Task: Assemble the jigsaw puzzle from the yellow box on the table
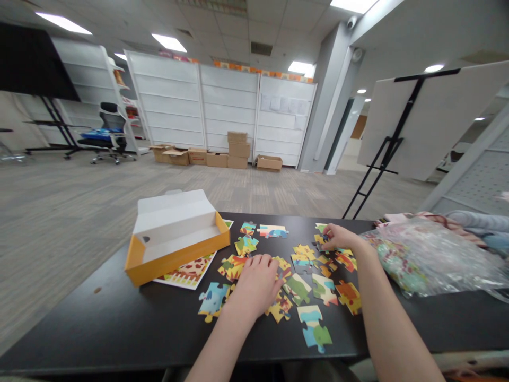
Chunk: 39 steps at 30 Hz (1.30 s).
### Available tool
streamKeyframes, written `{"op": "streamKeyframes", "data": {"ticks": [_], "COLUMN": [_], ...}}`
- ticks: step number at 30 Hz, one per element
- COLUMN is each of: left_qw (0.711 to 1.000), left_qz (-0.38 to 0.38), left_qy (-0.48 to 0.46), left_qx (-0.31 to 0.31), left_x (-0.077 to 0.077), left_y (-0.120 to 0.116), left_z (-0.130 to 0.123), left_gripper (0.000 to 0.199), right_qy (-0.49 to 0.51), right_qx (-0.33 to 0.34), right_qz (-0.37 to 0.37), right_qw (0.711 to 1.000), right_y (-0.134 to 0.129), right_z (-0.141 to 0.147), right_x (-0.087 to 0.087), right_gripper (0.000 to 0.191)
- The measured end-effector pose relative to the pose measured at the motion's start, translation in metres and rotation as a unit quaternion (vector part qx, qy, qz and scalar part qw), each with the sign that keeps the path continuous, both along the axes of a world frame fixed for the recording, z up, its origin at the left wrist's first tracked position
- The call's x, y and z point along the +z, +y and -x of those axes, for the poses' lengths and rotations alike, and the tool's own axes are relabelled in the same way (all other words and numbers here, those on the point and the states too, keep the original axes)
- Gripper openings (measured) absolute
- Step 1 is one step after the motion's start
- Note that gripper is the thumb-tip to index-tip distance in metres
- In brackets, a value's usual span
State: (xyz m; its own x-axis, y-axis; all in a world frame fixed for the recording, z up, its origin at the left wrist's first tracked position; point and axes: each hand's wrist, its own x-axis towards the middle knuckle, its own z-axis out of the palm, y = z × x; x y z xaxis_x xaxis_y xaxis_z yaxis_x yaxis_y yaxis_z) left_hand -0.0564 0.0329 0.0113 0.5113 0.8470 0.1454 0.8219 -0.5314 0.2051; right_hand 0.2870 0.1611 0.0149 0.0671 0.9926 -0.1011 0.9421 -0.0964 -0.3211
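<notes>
Right of the box [178,258], the left hand [259,281] lies palm down, loosely spread over the puzzle pieces [297,289] scattered on the table [103,323]; farther right of it, the right hand [338,237] bends its fingers onto more pieces, though whether they pinch one I cannot tell. Dragging either hand could shove neighbouring pieces askew, and a careless sweep of the forearms might push those lying farthest from the box off the table.

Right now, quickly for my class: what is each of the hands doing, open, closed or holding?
Left hand: palm down over puzzle pieces; grip hidden.
Right hand: fingertips at other pieces; cannot tell whether it holds one.
</notes>
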Motion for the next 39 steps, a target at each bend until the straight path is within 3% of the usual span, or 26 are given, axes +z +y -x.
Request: {"op": "streamKeyframes", "data": {"ticks": [7,12,15,18,20,22,26,29,32,35,39], "left_qw": [1.000,1.000,1.000,1.000,1.000,1.000,1.000,1.000,1.000,1.000,1.000], "left_qz": [0.001,0.001,0.000,0.000,0.001,0.004,0.011,0.016,0.013,0.006,0.005], "left_qy": [-0.002,-0.003,-0.004,-0.004,-0.002,-0.001,0.001,0.000,-0.010,-0.015,-0.016], "left_qx": [0.003,0.004,0.003,0.003,0.004,0.002,0.001,0.003,0.005,0.002,0.001], "left_x": [0.001,0.000,-0.001,0.000,0.002,0.003,0.005,0.005,0.003,0.003,0.006], "left_y": [-0.001,0.001,0.001,0.000,0.000,0.000,0.000,0.001,0.002,0.002,0.001], "left_z": [0.000,0.000,0.000,0.000,0.000,0.000,0.000,0.001,0.001,0.001,0.002], "left_gripper": [0.031,0.030,0.030,0.030,0.030,0.029,0.029,0.030,0.030,0.030,0.030], "right_qy": [0.202,0.258,0.300,0.350,0.344,0.320,0.205,0.117,0.107,0.103,0.103], "right_qx": [0.021,0.003,0.022,0.105,0.157,0.163,0.040,-0.046,-0.064,-0.095,-0.202], "right_qz": [-0.127,-0.135,-0.111,-0.004,0.065,0.070,-0.068,-0.131,-0.139,-0.169,-0.287], "right_qw": [0.971,0.957,0.947,0.931,0.923,0.931,0.976,0.983,0.982,0.976,0.931], "right_y": [0.013,0.017,0.007,-0.008,-0.014,-0.013,-0.001,0.007,0.010,0.009,0.003], "right_z": [0.017,0.039,0.047,0.058,0.064,0.066,0.052,0.035,0.024,0.017,0.007], "right_x": [-0.007,-0.013,-0.003,0.013,0.020,0.021,0.010,0.001,-0.001,0.004,0.015], "right_gripper": [0.026,0.023,0.033,0.041,0.040,0.037,0.019,0.009,0.011,0.024,0.039]}}
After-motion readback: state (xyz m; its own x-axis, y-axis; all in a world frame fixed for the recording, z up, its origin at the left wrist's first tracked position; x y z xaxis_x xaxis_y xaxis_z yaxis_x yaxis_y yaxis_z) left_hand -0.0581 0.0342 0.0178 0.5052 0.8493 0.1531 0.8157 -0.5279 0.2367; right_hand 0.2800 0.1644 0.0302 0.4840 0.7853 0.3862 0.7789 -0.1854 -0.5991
